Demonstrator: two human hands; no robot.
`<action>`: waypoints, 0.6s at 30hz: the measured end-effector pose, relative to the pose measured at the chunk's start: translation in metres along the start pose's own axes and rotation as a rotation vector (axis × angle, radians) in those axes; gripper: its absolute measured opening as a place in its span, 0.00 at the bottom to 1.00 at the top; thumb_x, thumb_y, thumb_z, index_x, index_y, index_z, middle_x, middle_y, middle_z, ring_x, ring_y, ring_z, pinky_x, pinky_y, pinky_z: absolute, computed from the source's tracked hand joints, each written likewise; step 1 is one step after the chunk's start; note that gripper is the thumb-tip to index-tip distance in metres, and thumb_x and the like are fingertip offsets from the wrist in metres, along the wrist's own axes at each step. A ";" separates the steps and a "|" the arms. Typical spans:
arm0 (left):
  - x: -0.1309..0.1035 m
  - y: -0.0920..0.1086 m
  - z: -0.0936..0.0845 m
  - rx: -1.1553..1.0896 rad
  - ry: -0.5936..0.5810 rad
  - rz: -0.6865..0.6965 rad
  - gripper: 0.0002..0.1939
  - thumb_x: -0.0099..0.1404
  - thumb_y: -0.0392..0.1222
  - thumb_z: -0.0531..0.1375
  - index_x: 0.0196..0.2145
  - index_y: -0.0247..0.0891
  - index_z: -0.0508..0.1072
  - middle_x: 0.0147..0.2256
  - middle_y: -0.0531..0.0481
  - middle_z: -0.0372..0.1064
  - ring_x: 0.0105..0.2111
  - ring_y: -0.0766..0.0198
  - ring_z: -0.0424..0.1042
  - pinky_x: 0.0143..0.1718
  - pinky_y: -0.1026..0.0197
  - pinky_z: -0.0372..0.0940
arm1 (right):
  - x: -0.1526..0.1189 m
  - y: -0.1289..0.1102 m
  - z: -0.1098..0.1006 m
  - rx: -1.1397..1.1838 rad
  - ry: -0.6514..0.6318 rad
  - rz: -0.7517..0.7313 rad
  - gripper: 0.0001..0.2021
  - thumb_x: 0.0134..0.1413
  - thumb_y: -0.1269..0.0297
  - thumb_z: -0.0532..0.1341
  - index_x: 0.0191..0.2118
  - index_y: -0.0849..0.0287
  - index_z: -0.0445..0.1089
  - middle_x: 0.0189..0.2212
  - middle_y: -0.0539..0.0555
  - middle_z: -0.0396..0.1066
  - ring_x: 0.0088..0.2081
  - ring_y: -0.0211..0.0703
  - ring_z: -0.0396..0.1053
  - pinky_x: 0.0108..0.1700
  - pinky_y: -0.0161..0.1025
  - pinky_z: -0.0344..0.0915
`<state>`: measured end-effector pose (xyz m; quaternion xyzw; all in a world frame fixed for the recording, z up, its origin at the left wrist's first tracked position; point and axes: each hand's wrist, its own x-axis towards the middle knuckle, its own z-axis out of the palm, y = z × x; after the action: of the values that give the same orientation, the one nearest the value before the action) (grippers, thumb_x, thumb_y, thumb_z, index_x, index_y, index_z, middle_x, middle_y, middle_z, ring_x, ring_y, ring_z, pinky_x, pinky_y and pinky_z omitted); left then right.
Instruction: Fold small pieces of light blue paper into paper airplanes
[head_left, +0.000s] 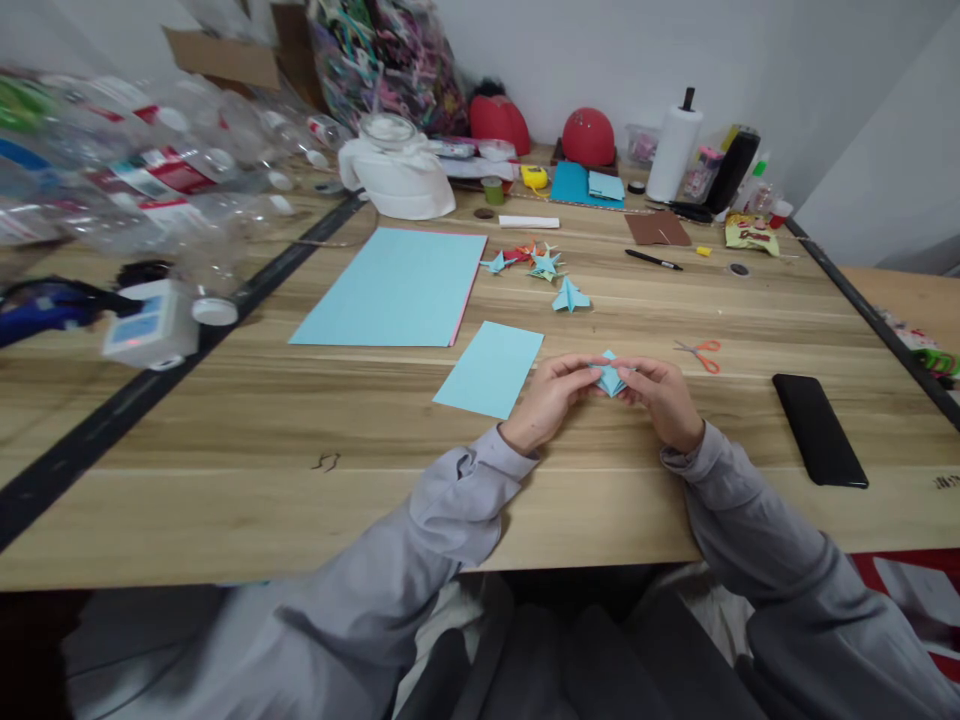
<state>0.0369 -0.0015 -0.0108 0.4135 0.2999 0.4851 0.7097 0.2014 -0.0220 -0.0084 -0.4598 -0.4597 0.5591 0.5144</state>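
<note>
A small piece of folded light-blue paper [610, 378] is pinched between both hands, just above the wooden table. My left hand [553, 392] grips its left side with thumb and fingers. On the opposite side, my right hand [658, 392] holds the paper the same way; the fingertips hide parts of its edges. A flat light-blue sheet [491, 368] lies left of my left hand. Beyond the hands sits a blue folded paper plane [571, 296], and behind it a cluster of small folded paper pieces [543, 262]. Orange-handled scissors [705, 355] rest to the right of my right hand.
A stack of large blue paper [394, 290] lies at left, a black phone [817, 430] at right. Clear plastic bottles [172, 170] crowd the left side. A pen [654, 260], brown paper [658, 228], a yellow tape measure [534, 177] and a paper roll [675, 150] are farther back.
</note>
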 end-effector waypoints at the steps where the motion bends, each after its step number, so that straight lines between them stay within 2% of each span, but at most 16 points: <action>1: 0.000 0.000 0.000 -0.006 -0.011 -0.001 0.12 0.47 0.42 0.71 0.31 0.35 0.81 0.30 0.47 0.78 0.30 0.63 0.73 0.35 0.59 0.69 | 0.000 0.000 0.000 0.001 0.005 0.000 0.19 0.36 0.48 0.73 0.31 0.59 0.78 0.23 0.49 0.73 0.23 0.34 0.65 0.26 0.34 0.61; 6: -0.001 -0.002 -0.002 -0.005 -0.037 0.009 0.13 0.48 0.42 0.71 0.32 0.35 0.82 0.32 0.46 0.78 0.30 0.63 0.74 0.36 0.58 0.69 | 0.001 0.000 0.001 -0.006 0.032 0.007 0.21 0.36 0.45 0.73 0.30 0.58 0.79 0.23 0.50 0.73 0.23 0.34 0.65 0.25 0.33 0.61; 10: -0.002 -0.004 -0.005 0.071 -0.032 0.027 0.14 0.49 0.41 0.71 0.35 0.36 0.82 0.30 0.48 0.77 0.29 0.64 0.73 0.37 0.58 0.68 | 0.001 0.001 0.001 0.009 0.042 0.000 0.20 0.35 0.45 0.73 0.29 0.58 0.79 0.22 0.50 0.74 0.23 0.34 0.65 0.25 0.33 0.61; 15: -0.001 -0.006 -0.007 0.166 -0.024 0.062 0.14 0.48 0.37 0.69 0.36 0.35 0.81 0.24 0.52 0.72 0.25 0.66 0.69 0.34 0.60 0.65 | 0.002 0.004 0.001 -0.013 0.076 -0.023 0.19 0.35 0.48 0.74 0.30 0.58 0.79 0.22 0.49 0.73 0.22 0.33 0.64 0.24 0.33 0.61; 18: -0.001 -0.007 -0.007 0.202 -0.009 0.089 0.15 0.47 0.33 0.67 0.36 0.35 0.80 0.27 0.51 0.75 0.28 0.65 0.71 0.34 0.61 0.65 | 0.002 0.004 0.001 -0.014 0.086 -0.037 0.19 0.35 0.48 0.74 0.29 0.58 0.79 0.22 0.49 0.73 0.22 0.33 0.63 0.24 0.34 0.61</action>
<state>0.0345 -0.0017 -0.0203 0.4982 0.3255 0.4813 0.6436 0.1996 -0.0202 -0.0119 -0.4783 -0.4496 0.5261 0.5407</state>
